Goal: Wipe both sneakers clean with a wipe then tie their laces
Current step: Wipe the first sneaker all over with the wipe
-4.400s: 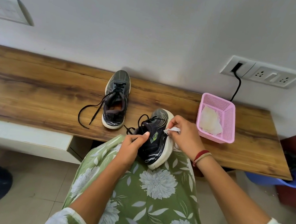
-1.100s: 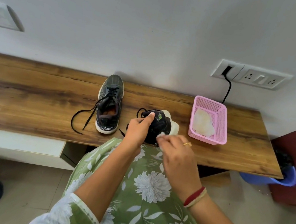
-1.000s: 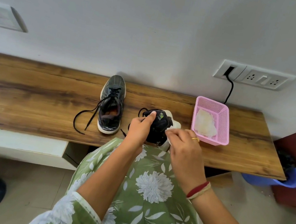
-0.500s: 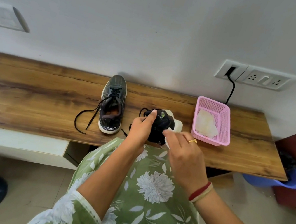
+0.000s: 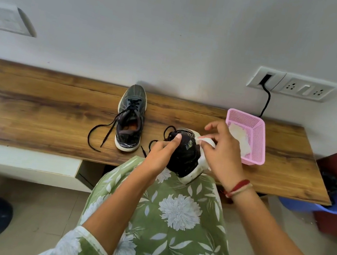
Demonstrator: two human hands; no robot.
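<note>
Dark sneaker (image 5: 185,156) tipped on its side at the worktop (image 5: 33,110) edge, left hand (image 5: 160,152) gripping it steady so right hand (image 5: 222,151), fingers pinching a white wipe (image 5: 202,137), can rub its sole; second sneaker (image 5: 131,119) waits unlaced nearby.

On the tabletop (image 5: 34,106), one sneaker (image 5: 131,119) stands toe to the wall, its laces (image 5: 105,132) trailing left. Right of it, at the near edge, the second sneaker (image 5: 185,154) lies between the left hand (image 5: 162,153) and right hand (image 5: 223,151). Further right sits a basket (image 5: 259,141) with wipes (image 5: 241,136) in it
</note>
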